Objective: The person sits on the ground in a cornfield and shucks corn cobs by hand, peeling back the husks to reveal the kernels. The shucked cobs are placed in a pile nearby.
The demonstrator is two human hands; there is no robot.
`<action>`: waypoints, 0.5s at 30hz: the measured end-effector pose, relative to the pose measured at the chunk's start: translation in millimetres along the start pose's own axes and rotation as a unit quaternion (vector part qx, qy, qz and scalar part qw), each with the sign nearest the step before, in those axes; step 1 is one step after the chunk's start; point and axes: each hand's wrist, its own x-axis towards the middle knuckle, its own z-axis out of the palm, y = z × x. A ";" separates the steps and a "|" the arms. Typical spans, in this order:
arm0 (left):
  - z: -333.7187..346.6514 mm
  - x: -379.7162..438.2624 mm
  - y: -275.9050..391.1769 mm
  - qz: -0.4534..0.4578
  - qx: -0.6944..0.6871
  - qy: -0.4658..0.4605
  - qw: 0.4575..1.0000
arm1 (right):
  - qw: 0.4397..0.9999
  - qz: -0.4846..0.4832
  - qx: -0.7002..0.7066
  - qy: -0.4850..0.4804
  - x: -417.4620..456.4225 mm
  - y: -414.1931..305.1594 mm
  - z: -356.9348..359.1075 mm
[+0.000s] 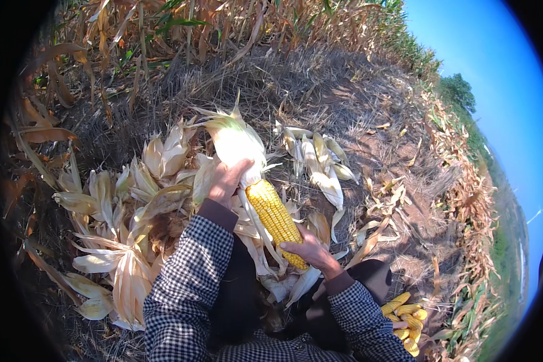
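A yellow ear of corn (273, 212) slants across the middle of the view, its kernels bare along most of its length. My left hand (228, 181) grips the pale husk (237, 140), which is peeled back from the ear's upper end and fans out beyond my fingers. Around the lower end of the ear my right hand (310, 249) is wrapped, thumb on the kernels. A loose strip of husk hangs along the ear's left side. My checked sleeves reach in from below, above my dark-trousered knees.
Discarded dry husks (131, 271) are heaped at the left. Several unhusked ears (319, 163) lie beyond my right hand. Bare yellow cobs (407, 316) form a pile at lower right, with part of a hand beside them. Standing dry corn stalks (163, 31) line the far side.
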 end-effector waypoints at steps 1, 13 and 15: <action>-9.8 -4.6 13.0 0.000 0.104 0.011 0.995 | 1.000 0.004 -0.012 -0.002 2.5 -3.6 -3.9; -39.4 -49.2 75.0 0.315 0.760 -0.340 0.456 | 0.975 0.000 -0.183 -0.124 7.8 -44.3 -18.6; -26.5 -32.1 78.4 0.157 0.775 -0.424 0.441 | 0.976 0.000 -0.159 -0.149 5.4 -51.6 -20.1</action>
